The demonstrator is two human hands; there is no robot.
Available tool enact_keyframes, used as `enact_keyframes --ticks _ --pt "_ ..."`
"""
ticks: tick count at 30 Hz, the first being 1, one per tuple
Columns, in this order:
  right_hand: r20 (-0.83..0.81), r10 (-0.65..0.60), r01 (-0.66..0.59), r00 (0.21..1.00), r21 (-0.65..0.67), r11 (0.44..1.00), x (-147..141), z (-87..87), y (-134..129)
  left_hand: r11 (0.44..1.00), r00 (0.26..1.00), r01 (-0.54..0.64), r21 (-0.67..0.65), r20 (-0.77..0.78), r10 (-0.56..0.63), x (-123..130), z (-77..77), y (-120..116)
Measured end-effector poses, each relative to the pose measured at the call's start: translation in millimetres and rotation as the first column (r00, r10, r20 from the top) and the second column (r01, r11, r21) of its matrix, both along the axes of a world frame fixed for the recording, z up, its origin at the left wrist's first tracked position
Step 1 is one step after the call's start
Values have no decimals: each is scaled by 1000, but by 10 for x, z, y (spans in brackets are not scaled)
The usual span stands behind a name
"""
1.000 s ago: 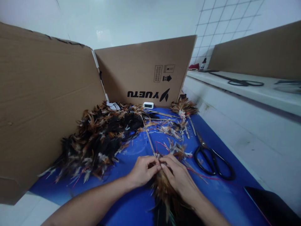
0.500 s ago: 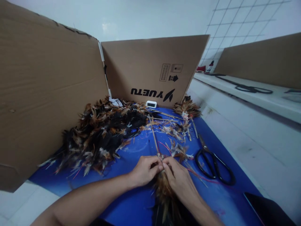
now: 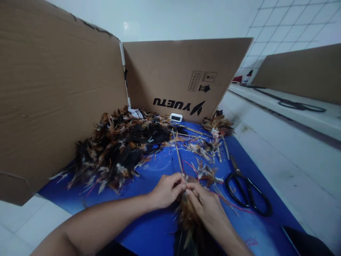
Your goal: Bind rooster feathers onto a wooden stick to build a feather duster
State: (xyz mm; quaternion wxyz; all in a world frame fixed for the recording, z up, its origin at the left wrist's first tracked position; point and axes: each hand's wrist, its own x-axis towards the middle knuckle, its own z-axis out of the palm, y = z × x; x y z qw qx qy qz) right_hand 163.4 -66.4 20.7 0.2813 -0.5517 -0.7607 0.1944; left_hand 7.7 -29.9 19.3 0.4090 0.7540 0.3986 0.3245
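A feather duster (image 3: 188, 209) with brown and dark feathers lies toward me, its thin stick (image 3: 177, 151) pointing away across the blue surface. My left hand (image 3: 167, 191) is closed, thumb and finger pinching at the place where the feathers meet the stick. From the other side, my right hand (image 3: 205, 202) pinches the same spot, its fingertips touching those of the left. Red string (image 3: 190, 165) runs from near the fingertips. What exactly lies between the fingertips is hidden.
A large heap of feathers (image 3: 119, 145) covers the back left. Black-handled scissors (image 3: 249, 192) lie at the right, near loose feather tufts (image 3: 207, 172). Cardboard panels (image 3: 160, 71) stand behind and left. A small white device (image 3: 176, 117) sits at the back.
The scene has shifted slightly right in view as the camera turned. Both hands stay pinched at the duster's binding, with only small finger movements.
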Motion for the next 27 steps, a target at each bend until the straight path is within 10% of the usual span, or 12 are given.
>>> enact_keyframes --ticks 14,27 --pt "-143 -69 51 987 -122 991 -2 -84 46 954 966 52 -295 258 27 20 -148 59" --pt "-287 -152 76 946 -260 963 69 -228 116 999 999 34 -38 28 -33 -23 16 2"
